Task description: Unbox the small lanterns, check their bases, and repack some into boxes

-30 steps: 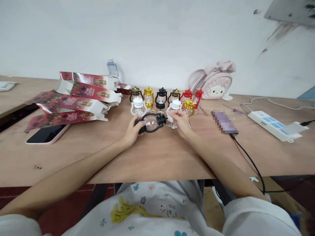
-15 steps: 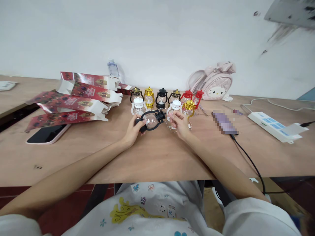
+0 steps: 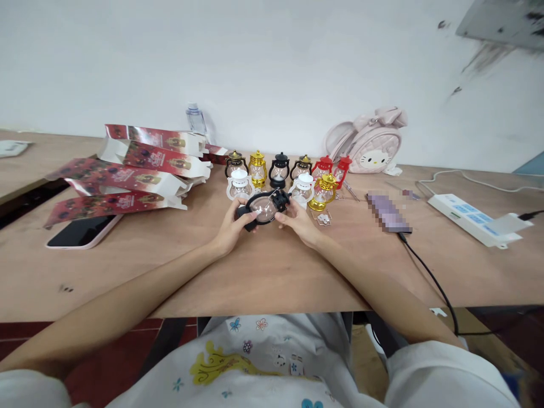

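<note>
The small black plastic lantern with a clear globe (image 3: 264, 207) lies sideways between the hands, over the wooden table (image 3: 272, 272), so the left hand (image 3: 229, 225) grips one end and the right hand (image 3: 300, 222) pinches the other.

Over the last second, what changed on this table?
The right hand moved left from beside a white lantern and took hold of the black lantern by its cap end. The left hand kept gripping its base; the standing lanterns stayed put.

left hand (image 3: 232, 226): fingers (image 3: 240, 212) curled, gripping | right hand (image 3: 300, 220): fingers pinched, close beside left | forearms converging
</note>
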A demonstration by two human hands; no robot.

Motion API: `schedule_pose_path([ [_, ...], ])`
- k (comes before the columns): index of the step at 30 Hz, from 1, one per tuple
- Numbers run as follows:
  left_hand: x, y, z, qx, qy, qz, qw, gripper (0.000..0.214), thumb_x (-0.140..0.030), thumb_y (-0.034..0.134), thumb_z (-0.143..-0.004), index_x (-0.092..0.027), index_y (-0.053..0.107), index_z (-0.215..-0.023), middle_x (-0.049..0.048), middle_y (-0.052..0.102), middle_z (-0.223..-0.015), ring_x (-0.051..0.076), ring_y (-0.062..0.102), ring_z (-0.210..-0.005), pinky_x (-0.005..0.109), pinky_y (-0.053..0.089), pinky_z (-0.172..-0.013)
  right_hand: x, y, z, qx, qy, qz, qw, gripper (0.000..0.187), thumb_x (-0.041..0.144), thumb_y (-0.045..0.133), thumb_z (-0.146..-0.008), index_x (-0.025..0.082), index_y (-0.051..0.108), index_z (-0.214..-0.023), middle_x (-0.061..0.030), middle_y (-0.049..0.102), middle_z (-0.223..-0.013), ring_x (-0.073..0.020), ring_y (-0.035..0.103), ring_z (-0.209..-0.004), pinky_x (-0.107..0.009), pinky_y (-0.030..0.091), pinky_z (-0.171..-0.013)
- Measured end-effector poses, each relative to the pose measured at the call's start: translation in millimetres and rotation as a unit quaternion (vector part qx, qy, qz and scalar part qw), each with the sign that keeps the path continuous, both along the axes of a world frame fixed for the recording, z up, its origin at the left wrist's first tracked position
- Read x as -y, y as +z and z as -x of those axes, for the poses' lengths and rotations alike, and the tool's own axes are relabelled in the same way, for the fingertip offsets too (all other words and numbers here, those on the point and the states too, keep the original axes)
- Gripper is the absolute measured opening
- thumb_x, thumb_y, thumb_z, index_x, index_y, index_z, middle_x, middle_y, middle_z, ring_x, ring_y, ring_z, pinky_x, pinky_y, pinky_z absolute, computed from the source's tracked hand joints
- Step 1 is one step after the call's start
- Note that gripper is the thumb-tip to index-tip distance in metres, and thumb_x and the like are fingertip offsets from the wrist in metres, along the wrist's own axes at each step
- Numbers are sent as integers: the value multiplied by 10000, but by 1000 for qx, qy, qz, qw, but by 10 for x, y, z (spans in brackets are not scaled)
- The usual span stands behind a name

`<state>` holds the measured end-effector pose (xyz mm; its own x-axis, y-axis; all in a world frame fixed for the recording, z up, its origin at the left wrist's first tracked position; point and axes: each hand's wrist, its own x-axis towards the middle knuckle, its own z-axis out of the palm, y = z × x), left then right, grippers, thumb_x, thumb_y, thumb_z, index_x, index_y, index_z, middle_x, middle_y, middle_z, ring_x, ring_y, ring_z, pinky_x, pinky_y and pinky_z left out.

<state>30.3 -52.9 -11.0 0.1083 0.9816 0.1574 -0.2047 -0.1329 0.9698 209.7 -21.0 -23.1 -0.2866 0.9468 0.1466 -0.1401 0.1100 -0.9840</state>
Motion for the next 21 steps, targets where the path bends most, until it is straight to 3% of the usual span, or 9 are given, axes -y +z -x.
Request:
schedule_pose_path([
  [4,7,-18,-9,-3,-9,3,1000,365,-345,701,-664,-203,424,-855,-51,583,-709,99,587,-540,223,481,-502,34,-45,27,22,29,-56,998,493,431,796,-591,227,577,-982,-29,655,-1045,-176,595,-975,-331,497,-863],
  [8,-2,-28,-11,-37,-5,-14,999,343,-372,672,-705,-207,424,-874,-43,582,-744,110,588,-587,253,493,-568,55,-45,33,7,11,-64,998,485,407,794,-604,234,583,-1006,-34,664,-1076,-190,613,-1013,-361,493,-909],
  [12,-36,-42,19,-144,28,-96,985,297,-404,634,-760,-197,468,-895,-12,572,-833,135,562,-741,266,463,-680,74,-12,25,-4,2,-74,997,549,389,786,-627,248,540,-1097,-45,632,-1180,-199,595,-1100,-385,465,-989],
  [16,-63,-68,77,-258,37,-186,947,251,-411,564,-828,-188,487,-914,11,567,-841,157,530,-790,278,421,-729,104,-4,19,20,-7,-112,993,551,409,750,-676,246,501,-1140,-58,614,-1207,-194,584,-1127,-371,460,-1005],
  [21,-63,-107,132,-456,49,-217,862,304,-432,523,-845,-175,495,-1006,52,596,-844,207,537,-737,319,403,-684,110,-52,-8,129,-46,-201,970,538,377,700,-734,224,461,-1191,-83,583,-1230,-198,582,-1112,-382,457,-998],
])
